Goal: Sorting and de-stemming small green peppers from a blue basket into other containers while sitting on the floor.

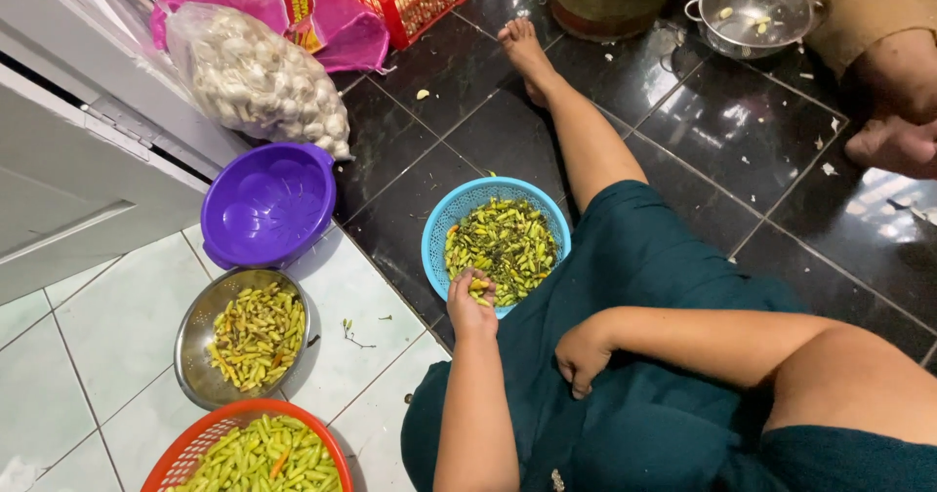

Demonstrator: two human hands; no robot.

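- Pinching a few small chillies [477,288] at the near rim of the blue colander [436,241], the left hand [470,308] is closed on them; they look light, slick and easily bruised, best taken by the body.
- Right hand [583,353] rests loosely curled on the lap, right of the colander, holding nothing.
- Left of the colander: steel bowl [192,341], purple colander [265,204]; bare tile between gives room.

Clear garlic bag [259,77] beside pink printed bag [322,14].

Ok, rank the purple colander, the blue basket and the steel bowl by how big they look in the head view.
1. Blue basket and purple colander: about alike, too close to rank.
2. Steel bowl: slightly smaller.
The left hand takes chilies at the basket's near rim; the right hand rests on the lap.
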